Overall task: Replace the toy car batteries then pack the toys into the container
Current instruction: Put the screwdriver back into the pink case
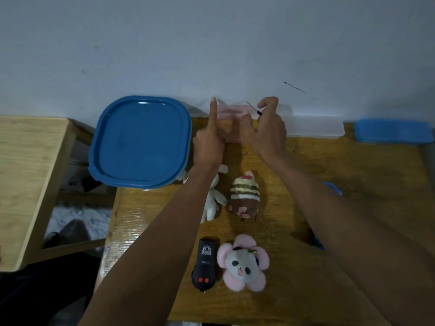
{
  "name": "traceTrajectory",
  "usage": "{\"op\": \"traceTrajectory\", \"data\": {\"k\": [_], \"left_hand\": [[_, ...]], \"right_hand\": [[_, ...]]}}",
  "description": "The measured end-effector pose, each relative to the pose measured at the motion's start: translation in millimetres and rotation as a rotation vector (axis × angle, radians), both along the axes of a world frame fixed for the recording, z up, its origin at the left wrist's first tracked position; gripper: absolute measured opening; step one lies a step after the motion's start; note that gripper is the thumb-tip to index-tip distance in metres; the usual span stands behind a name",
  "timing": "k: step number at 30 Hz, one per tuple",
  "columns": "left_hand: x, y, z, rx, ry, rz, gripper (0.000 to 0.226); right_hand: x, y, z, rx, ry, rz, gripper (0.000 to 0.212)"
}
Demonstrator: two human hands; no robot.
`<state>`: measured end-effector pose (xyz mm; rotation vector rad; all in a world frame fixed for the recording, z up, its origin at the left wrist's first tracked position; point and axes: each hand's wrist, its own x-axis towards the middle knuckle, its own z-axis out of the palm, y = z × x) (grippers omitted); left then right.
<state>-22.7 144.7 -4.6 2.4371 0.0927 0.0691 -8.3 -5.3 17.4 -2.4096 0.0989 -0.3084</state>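
My left hand (208,140) rests against the left side of a pink see-through case (229,112) at the table's far edge, index finger stretched up along it and the other fingers curled. My right hand (267,128) pinches a thin dark screwdriver (253,107) just above the case's right end. Nearer to me lie a white plush bunny (215,201) partly under my left forearm, a striped cake plush (244,196), a pink flower panda plush (242,262) and a black toy (204,264) with two red dots. The blue-lidded container (141,142) stands shut at the left.
A clear plastic box (315,129) lies against the wall right of my hands, with a blue object (393,131) beyond it. Something blue (333,188) peeks out under my right forearm. A lighter wooden table (28,175) stands to the left across a gap.
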Motion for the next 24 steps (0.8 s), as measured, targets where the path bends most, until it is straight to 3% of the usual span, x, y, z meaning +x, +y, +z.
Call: {"op": "traceTrajectory", "data": {"k": [7,12,20,24], "left_hand": [[7,4,-4,-0.004,-0.018,-0.004,0.081],[8,3,-8,-0.012,-0.06,0.001,0.083],[7,3,-9,-0.022,-0.046,-0.003,0.087],[7,4,-10,-0.018,-0.058,-0.017,0.085]], "right_hand": [[-11,3,-19,-0.091,0.088,0.121,0.011],[-1,16,-31,-0.316,0.101,0.05,0.015],[8,33,-36,-0.276,0.162,-0.055,0.018],[2,25,-36,-0.109,-0.022,-0.125,0.022]]}}
